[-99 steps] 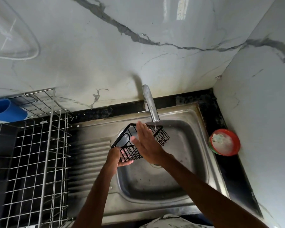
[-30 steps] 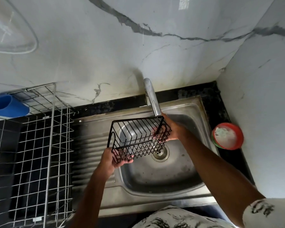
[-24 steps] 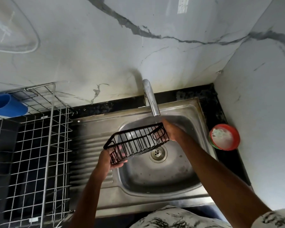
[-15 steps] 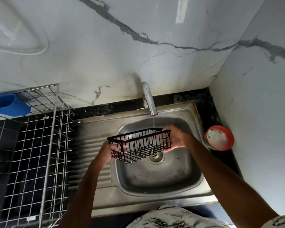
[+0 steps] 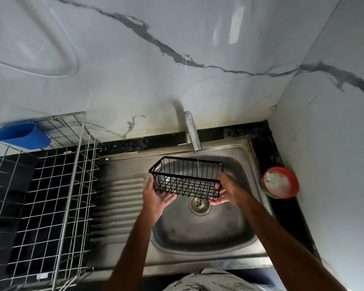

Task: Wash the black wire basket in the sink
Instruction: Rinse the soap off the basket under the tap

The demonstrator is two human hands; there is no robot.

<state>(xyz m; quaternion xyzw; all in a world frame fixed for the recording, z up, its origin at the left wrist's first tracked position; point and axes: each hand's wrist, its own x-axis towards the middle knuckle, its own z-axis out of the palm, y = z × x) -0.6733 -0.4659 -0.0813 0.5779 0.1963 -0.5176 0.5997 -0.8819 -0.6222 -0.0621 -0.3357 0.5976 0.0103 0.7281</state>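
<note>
The black wire basket [image 5: 187,178] hangs upright over the steel sink [image 5: 202,238], just above the drain [image 5: 199,203]. A thin stream of water from the tap [image 5: 192,131] falls into the basket's right half. My left hand [image 5: 157,196] holds the basket's left end from below, with the thumb up along the side and the fingers under the bottom. My right hand [image 5: 226,190] grips the right end, thumb on the rim and fingers curled beneath.
A tall silver wire dish rack [image 5: 51,196] stands on the black counter left of the sink, with a blue plastic holder [image 5: 22,135] on its far corner. A red bowl of white soap [image 5: 280,182] sits on the counter at the right wall. Marble walls close off the back and right.
The basket went from tilted on its side to level and upright under the water stream. My right hand moved from the far rim to the right end; my left hand slid under the left end.
</note>
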